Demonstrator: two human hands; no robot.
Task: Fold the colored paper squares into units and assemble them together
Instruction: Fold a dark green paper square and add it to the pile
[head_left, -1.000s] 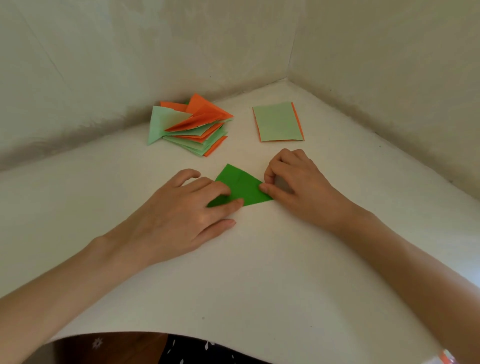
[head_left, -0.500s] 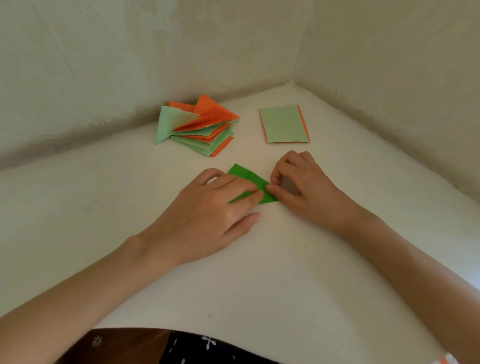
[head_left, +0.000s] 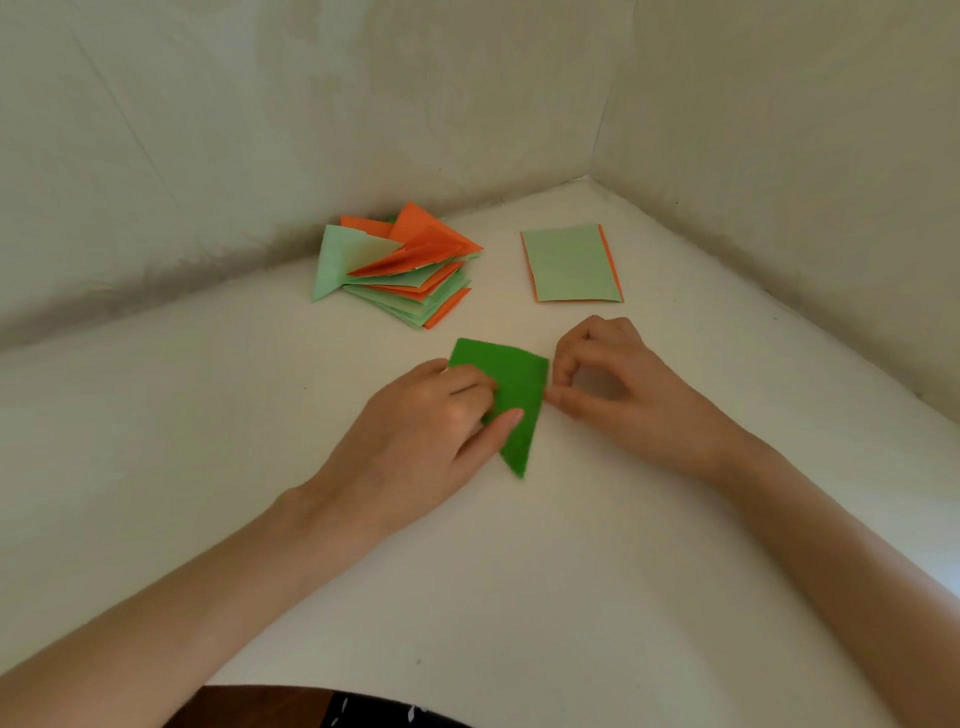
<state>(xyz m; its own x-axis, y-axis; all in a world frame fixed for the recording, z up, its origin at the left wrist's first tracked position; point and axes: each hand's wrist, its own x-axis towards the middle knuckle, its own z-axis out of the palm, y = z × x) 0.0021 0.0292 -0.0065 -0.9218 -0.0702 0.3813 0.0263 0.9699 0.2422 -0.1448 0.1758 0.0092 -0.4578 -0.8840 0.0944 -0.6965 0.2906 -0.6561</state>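
White walls (head_left: 311, 130) are joined in a corner behind a white counter (head_left: 519, 597). On it a dark green folded paper (head_left: 519, 379) is laid flat, its point turned toward the person. Its left part is held down by the left hand (head_left: 415, 431), the grip closed on it with curled fingers and thumb. Its right edge is pinched in the right hand (head_left: 618, 384). Beyond the paper, a pile of orange and pale green folded units (head_left: 400, 270) is seen to the left, and a pale green rectangle (head_left: 569, 262) edged in orange to the right.
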